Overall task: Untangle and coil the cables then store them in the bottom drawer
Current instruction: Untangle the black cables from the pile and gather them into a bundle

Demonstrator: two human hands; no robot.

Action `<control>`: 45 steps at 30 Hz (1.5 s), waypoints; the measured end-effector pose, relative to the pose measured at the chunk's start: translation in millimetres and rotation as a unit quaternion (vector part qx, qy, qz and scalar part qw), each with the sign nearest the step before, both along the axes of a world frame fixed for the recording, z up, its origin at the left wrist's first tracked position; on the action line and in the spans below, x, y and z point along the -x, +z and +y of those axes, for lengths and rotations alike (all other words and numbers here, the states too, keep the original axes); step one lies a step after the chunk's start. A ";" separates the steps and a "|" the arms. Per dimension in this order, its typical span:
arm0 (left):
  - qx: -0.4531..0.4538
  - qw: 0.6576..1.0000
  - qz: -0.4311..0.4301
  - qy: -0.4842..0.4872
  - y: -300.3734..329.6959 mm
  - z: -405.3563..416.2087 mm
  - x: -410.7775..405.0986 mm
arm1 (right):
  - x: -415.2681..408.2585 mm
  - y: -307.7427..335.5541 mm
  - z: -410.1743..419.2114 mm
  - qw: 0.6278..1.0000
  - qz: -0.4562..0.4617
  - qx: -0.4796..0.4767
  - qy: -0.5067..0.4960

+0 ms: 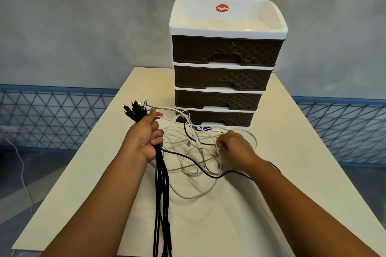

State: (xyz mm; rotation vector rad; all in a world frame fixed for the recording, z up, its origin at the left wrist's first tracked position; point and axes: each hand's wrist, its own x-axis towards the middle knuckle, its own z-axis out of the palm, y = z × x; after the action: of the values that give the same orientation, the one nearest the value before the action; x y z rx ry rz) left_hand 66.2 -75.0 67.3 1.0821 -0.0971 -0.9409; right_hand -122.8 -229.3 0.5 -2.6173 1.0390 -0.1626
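The left grip (147, 135) clasps the black cables (160, 194), while the white tangle (194, 158) lies just right of it, under the right grip (234, 146) pinching a strand

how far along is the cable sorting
Partly done: the left hand grips a gathered bundle of black cables. In hand: the right hand picks at the white cable tangle on the table. Left: coiling, and the bottom drawer looks closed.

Cream worktop (282, 152). Grey wall (83, 16) behind. Blue lattice fence (52, 115) either side. White cord (23, 173) on floor, left.
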 end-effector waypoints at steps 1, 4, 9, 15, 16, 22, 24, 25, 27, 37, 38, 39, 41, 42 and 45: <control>-0.002 1.000 0.000 0.000 -0.4 -0.3 -0.3 | 1.8 4.0 -3.9 0.999 -0.035 -0.029 -0.027; -0.006 1.000 0.001 0.005 -1.4 -0.7 -0.7 | 8.6 24.7 -14.7 0.977 -0.149 -0.094 -0.119; -0.013 1.000 0.003 0.022 -2.0 -1.2 1.3 | 24.8 61.0 -24.8 0.938 -0.265 -0.095 -0.204; -0.012 0.999 0.017 0.043 -6.4 -0.7 -4.4 | 44.7 70.5 -30.2 0.890 -0.324 -0.101 -0.305; -0.012 0.999 0.019 0.045 -7.4 0.4 -7.1 | 49.7 71.8 -32.1 0.875 -0.339 -0.108 -0.329; -0.006 0.999 0.027 0.017 -11.6 3.5 -19.0 | 91.0 88.5 -36.1 0.798 -0.422 -0.150 -0.404; -0.010 1.000 0.021 0.001 -10.7 2.9 -18.4 | 94.4 98.8 -24.8 0.788 -0.440 -0.169 -0.396; -0.017 1.000 0.016 -0.006 -9.7 2.6 -17.7 | 94.4 103.0 -17.9 0.786 -0.449 -0.183 -0.382; -0.038 0.999 0.003 -0.023 -6.8 2.6 -16.2 | 93.0 110.8 -2.0 0.787 -0.467 -0.193 -0.353; -0.130 0.985 -0.064 -0.096 -8.5 27.1 -2.7 | 97.2 146.6 79.1 0.732 -0.603 -0.206 -0.240; -0.144 0.981 -0.074 -0.109 -9.1 29.9 -3.4 | 97.5 148.3 82.8 0.734 -0.602 -0.214 -0.229; -0.159 0.976 -0.087 -0.117 -9.2 35.0 -3.7 | 97.3 149.3 87.6 0.735 -0.602 -0.224 -0.218; -0.181 0.970 -0.110 -0.123 -8.1 45.0 -2.5 | 96.7 150.5 95.1 0.737 -0.602 -0.237 -0.197; -0.185 0.968 -0.119 -0.119 -6.6 50.9 -0.7 | 96.4 150.6 98.9 0.738 -0.601 -0.244 -0.185; -0.183 0.968 -0.147 -0.083 0.5 66.9 9.2 | 96.8 148.0 109.2 0.740 -0.595 -0.271 -0.156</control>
State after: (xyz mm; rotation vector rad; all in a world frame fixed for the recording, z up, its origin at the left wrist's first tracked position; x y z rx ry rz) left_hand 57.0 -8.1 67.8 1.5735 -0.2698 -0.9643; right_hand -219.6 -120.1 148.5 -1.2753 0.7779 -1.2033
